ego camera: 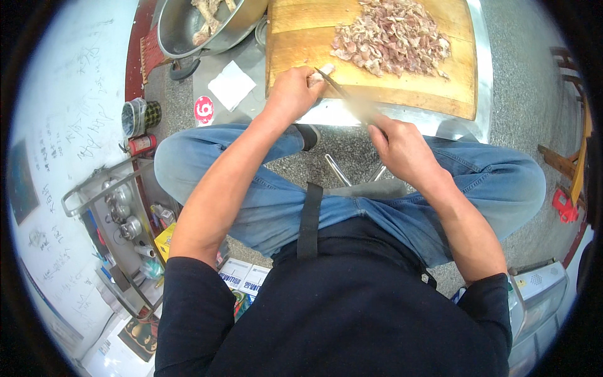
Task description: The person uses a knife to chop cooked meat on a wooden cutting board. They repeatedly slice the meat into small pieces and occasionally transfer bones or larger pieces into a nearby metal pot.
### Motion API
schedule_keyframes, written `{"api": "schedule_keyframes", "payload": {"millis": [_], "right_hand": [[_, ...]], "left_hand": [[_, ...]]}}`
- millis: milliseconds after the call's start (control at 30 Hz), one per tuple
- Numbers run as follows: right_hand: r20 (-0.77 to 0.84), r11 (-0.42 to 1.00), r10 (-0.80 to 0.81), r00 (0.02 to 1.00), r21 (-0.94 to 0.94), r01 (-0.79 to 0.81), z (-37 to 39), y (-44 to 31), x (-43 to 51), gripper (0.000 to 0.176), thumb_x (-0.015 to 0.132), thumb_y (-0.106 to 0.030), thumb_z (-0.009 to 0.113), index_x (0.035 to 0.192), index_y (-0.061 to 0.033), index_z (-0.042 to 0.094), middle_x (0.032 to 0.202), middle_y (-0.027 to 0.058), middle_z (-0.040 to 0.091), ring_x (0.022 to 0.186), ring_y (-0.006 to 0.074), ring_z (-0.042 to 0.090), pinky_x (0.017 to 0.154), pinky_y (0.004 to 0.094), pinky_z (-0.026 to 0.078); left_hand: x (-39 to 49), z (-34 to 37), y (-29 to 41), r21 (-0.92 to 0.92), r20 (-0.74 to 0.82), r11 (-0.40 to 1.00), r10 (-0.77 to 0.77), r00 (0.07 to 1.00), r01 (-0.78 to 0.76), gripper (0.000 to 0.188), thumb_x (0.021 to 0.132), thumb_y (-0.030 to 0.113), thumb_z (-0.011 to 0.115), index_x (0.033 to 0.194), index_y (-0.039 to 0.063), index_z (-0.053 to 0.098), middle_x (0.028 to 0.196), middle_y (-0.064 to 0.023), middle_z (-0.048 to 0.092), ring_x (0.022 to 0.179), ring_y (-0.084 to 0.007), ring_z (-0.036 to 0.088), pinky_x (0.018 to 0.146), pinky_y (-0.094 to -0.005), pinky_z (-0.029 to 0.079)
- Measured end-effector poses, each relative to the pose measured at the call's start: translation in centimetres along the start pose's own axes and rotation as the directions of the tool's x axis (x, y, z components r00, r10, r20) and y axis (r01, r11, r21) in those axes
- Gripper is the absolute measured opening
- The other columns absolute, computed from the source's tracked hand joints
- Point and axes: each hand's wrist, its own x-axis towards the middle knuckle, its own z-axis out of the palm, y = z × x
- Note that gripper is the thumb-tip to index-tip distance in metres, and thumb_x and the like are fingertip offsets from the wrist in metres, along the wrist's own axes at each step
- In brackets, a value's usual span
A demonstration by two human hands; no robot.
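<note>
My left hand is closed around a piece of meat at the near left edge of a wooden cutting board. In my right hand is the handle of a knife; its blade slants up to the left, with the tip beside the held meat. Part of the blade near the handle is blurred. A large heap of cut meat pieces lies on the middle and right of the board. What exactly the held piece is, my fingers partly hide.
The board rests on a metal-topped table. Left of it stand a metal pot with meaty bones inside and a white paper napkin. A waste bin, a fire extinguisher and a metal rack are further left.
</note>
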Motion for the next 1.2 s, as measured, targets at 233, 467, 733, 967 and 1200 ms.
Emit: {"api": "schedule_keyframes", "payload": {"millis": [233, 467, 733, 967, 1200], "right_hand": [[-0.018, 0.99, -0.023, 1.0, -0.138, 0.021, -0.2, 0.3, 0.0, 0.023, 0.101, -0.021, 0.057, 0.119, -0.0065, 0.064, 0.091, 0.0255, 0.071, 0.086, 0.0474, 0.069, 0.079, 0.0575, 0.056], [-0.042, 0.97, 0.048, 0.998, -0.237, -0.057, -0.3, -0.3, 0.0, 0.022, 0.101, -0.021, 0.059, 0.114, -0.0046, 0.065, 0.089, 0.026, 0.07, 0.086, 0.0477, 0.068, 0.075, 0.0568, 0.055], [-0.118, 0.985, 0.084, 0.989, 0.158, -0.065, 0.0, 1.2, 0.3, 0.027, 0.104, -0.021, 0.056, 0.116, 0.0008, 0.068, 0.076, 0.0219, 0.066, 0.067, 0.0309, 0.065, 0.07, 0.0408, 0.053], [0.098, 0.966, 0.197, 0.976, 0.15, -0.21, -0.7, -0.2, 0.2, 0.033, 0.103, -0.021, 0.056, 0.126, -0.0007, 0.068, 0.1, 0.0307, 0.071, 0.098, 0.0467, 0.07, 0.085, 0.048, 0.056], [0.07, 0.947, 0.233, 0.97, 0.212, -0.243, -0.1, 0.0, 0.1, 0.035, 0.103, -0.024, 0.055, 0.127, -0.0016, 0.068, 0.102, 0.0287, 0.072, 0.1, 0.0447, 0.071, 0.088, 0.0486, 0.055]], "left_hand": [[0.5, 0.8, -0.5, 0.012, -0.041, 0.999, 0.033, 0.999, -0.032, 0.034, 0.086, 0.031, 0.072, 0.093, -0.002, 0.075, 0.083, -0.0262, 0.072, 0.083, -0.0437, 0.071, 0.078, -0.0501, 0.057], [0.8, 0.6, 0.2, 0.111, -0.1, 0.988, 0.117, 0.988, -0.106, 0.036, 0.086, 0.033, 0.07, 0.094, -0.002, 0.075, 0.086, -0.0278, 0.071, 0.085, -0.0458, 0.07, 0.08, -0.0527, 0.057], [0.7, 0.8, -0.5, 0.135, -0.148, 0.981, 0.157, 0.976, -0.138, 0.034, 0.087, 0.033, 0.071, 0.097, 0.0, 0.076, 0.09, -0.0253, 0.073, 0.082, -0.0412, 0.071, 0.079, -0.0489, 0.057], [0.6, 0.6, -1.2, 0.152, -0.106, 0.98, 0.144, 0.984, -0.127, 0.031, 0.088, 0.027, 0.067, 0.093, -0.003, 0.071, 0.09, -0.0271, 0.07, 0.084, -0.0451, 0.07, 0.079, -0.0544, 0.056], [0.0, 0.5, 0.0, 0.269, -0.031, 0.946, 0.195, 0.98, -0.18, 0.03, 0.096, 0.028, 0.057, 0.104, 0.001, 0.068, 0.093, -0.0259, 0.071, 0.087, -0.0454, 0.07, 0.081, -0.0556, 0.057]]}}
